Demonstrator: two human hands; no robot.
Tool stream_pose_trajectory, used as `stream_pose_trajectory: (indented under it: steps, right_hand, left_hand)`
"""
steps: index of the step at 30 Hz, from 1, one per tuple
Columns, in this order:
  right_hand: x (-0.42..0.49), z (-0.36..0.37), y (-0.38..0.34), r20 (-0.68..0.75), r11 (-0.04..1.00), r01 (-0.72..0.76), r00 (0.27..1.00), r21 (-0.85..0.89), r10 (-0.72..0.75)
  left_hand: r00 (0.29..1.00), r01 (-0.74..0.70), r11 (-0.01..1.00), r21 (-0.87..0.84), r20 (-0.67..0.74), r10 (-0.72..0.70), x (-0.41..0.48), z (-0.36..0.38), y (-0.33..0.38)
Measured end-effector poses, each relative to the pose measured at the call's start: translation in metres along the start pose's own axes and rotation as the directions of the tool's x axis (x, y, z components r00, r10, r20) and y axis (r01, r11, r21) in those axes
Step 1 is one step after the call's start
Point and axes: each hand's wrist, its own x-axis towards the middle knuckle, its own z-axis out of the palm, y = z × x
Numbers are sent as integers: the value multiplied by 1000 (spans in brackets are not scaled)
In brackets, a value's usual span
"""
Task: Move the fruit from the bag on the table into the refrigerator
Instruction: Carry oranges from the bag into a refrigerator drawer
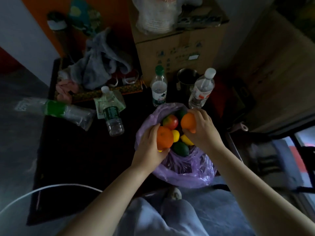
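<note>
Fruit in the open purple bag (184, 169) on the dark worktop (71, 150), two oranges already cupped, left grip (150, 147) round one (164, 139), right grip (202, 128) round the other (187, 122); probably firm, smooth, light, best palmed whole.

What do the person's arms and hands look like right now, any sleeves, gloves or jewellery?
Both forearms are bare up to the bottom edge of the picture, no sleeves showing. The left hand and right hand are ungloved, with no watch, ring or bracelet visible.
</note>
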Motion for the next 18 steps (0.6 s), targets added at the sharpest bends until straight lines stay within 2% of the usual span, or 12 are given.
stream_pose_trajectory:
  steps: [3, 9, 15, 18]
  right_hand:
    - [-26, -14, -27, -104, 1000, 13, 994, -11, -14]
    - [-84, -10, -95, -327, 997, -72, 943, -38, 56]
    - [-147, -1, -162, -472, 985, -161, 874, -57, 116]
    - [-188, -9, -187, -554, 970, -238, 814, -42, 176]
  left_hand:
    - [996, -86, 996, -14, 26, 86, 1, -15, -3]
    - [955, -259, 962, -92, 122, 269, -9, -63, -17]
    - [858, -457, 867, -197, 161, 488, -36, -118, -17]
    - [799, -526, 818, -233, 193, 570, -56, -133, -1]
